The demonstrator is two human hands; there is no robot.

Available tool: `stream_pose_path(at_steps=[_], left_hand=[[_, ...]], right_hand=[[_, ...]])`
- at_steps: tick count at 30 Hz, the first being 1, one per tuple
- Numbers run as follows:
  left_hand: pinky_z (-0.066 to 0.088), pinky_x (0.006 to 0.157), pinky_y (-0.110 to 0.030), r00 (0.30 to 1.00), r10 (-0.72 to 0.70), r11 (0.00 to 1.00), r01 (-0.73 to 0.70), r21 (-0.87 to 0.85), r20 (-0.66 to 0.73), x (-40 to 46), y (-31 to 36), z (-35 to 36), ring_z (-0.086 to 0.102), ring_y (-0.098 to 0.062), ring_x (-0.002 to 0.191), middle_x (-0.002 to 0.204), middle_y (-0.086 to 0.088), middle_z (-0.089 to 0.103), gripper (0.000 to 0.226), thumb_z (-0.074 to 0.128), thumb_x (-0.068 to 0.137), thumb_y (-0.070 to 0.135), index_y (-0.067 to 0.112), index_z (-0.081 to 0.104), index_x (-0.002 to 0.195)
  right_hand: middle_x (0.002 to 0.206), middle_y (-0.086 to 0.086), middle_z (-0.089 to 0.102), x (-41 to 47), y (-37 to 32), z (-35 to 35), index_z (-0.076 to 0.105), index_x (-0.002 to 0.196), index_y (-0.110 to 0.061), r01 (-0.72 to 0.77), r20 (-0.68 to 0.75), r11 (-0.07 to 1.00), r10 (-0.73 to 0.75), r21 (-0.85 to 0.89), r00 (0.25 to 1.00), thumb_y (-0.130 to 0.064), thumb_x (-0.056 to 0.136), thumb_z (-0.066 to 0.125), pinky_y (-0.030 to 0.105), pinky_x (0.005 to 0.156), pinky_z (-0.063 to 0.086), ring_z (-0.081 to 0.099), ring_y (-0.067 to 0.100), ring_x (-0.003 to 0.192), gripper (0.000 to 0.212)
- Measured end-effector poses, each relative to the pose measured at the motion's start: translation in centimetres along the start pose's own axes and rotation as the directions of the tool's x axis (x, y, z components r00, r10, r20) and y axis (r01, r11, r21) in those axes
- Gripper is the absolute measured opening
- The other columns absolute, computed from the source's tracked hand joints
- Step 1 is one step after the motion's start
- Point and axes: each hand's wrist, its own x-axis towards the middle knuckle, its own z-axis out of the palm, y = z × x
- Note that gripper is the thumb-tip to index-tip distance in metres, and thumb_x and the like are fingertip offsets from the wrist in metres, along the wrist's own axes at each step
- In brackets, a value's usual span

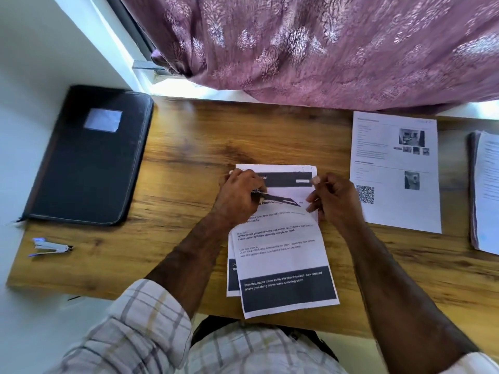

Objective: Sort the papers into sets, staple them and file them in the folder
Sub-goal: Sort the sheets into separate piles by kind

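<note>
A mauve patterned curtain [337,47] hangs over the far edge of the wooden counter [189,147], with a white wall and a strip of bright window frame beyond the counter's far left corner. On the counter's left end lies a closed black zip folder [89,163] with a pale label on its cover. At the counter's middle, reaching over its near edge, lies the printed set of papers [283,255], the top sheet skewed over the one beneath. To the right of that set lies a single printed sheet [395,171] with photos and a QR code, and farther right, at the counter's right end, a stack of papers [484,193]. Near the counter's front left corner, just in front of the folder, rests a small stapler [51,247].

The left hand [239,194] has its fingers curled on the top left of the middle set. The right hand [336,201] pinches the set's upper right edge, lifting it slightly.
</note>
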Motion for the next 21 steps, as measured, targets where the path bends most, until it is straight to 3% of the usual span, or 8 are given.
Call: stream_pose_path(at_steps=[1,3,5,7,10,18,21], left_hand=[[0.032,0.102,-0.046,1.000,0.011,1.000,-0.011,0.013,0.012,-0.1,-0.1,0.0,0.051,-0.016,0.113,0.111,0.015,0.064,0.018,0.079,0.083,0.021,0.033,0.074,0.094],[0.033,0.101,-0.045,0.999,0.042,0.999,-0.043,0.027,0.028,-0.1,-0.2,-0.2,0.051,-0.018,0.115,0.114,0.014,0.062,0.021,0.081,0.080,0.019,0.033,0.075,0.094],[0.032,0.100,-0.043,0.997,0.071,0.997,-0.072,0.019,0.042,-0.2,-0.3,-0.5,0.050,-0.019,0.117,0.116,0.013,0.061,0.022,0.080,0.079,0.017,0.033,0.075,0.094],[0.031,0.099,-0.042,0.995,0.084,0.996,-0.085,0.006,0.055,-0.3,-0.3,-0.8,0.049,-0.019,0.119,0.119,0.013,0.061,0.023,0.079,0.079,0.015,0.032,0.074,0.093],[0.036,0.100,-0.047,0.994,0.091,0.996,-0.091,-0.005,0.067,-0.6,-0.4,-1.1,0.050,-0.021,0.120,0.122,0.012,0.062,0.028,0.076,0.074,0.008,0.031,0.071,0.089],[0.039,0.095,-0.046,0.991,0.121,0.993,-0.122,0.003,0.058,-1.3,-0.7,-1.5,0.050,-0.023,0.113,0.114,0.009,0.063,0.028,0.070,0.070,0.011,0.029,0.065,0.090],[0.042,0.093,-0.047,0.996,0.080,0.997,-0.081,0.014,0.034,-1.4,-0.7,-1.6,0.049,-0.024,0.115,0.119,0.005,0.060,0.034,0.074,0.066,0.002,0.026,0.065,0.089]], right_hand=[[0.079,0.012,0.072,0.6,0.0,-0.1,0.072,0.106,-0.015,0.091,-0.021,0.988,-0.095,-0.127,0.995,-0.024,0.101,0.070,0.039,0.053,0.058,0.071,0.023,0.058,0.010],[0.087,0.002,0.069,1.7,0.0,-0.2,0.073,0.119,-0.022,0.249,0.010,0.869,-0.270,-0.427,0.963,-0.026,0.091,0.081,0.035,0.066,0.059,0.068,0.017,0.068,0.029],[0.108,0.001,0.065,2.4,0.0,-0.2,0.068,0.136,-0.024,0.290,0.107,0.748,-0.285,-0.597,0.953,-0.038,0.085,0.086,0.033,0.078,0.056,0.063,0.015,0.087,0.055],[0.128,0.007,0.058,2.6,0.2,-0.1,0.060,0.145,-0.022,0.289,0.182,0.676,-0.227,-0.678,0.957,-0.046,0.084,0.085,0.042,0.092,0.057,0.062,0.024,0.108,0.071],[0.140,0.009,0.049,2.1,0.8,0.2,0.056,0.149,-0.020,0.282,0.213,0.624,-0.185,-0.728,0.959,-0.052,0.087,0.079,0.051,0.102,0.054,0.058,0.036,0.124,0.074],[0.132,0.001,0.048,1.0,0.7,0.8,0.069,0.136,-0.028,0.227,0.149,0.715,-0.171,-0.662,0.974,-0.043,0.089,0.081,0.049,0.102,0.053,0.056,0.033,0.121,0.051],[0.142,0.003,0.039,0.6,1.0,1.0,0.053,0.150,-0.021,0.207,0.149,0.688,-0.144,-0.696,0.978,-0.049,0.092,0.076,0.054,0.100,0.053,0.051,0.037,0.127,0.068]])
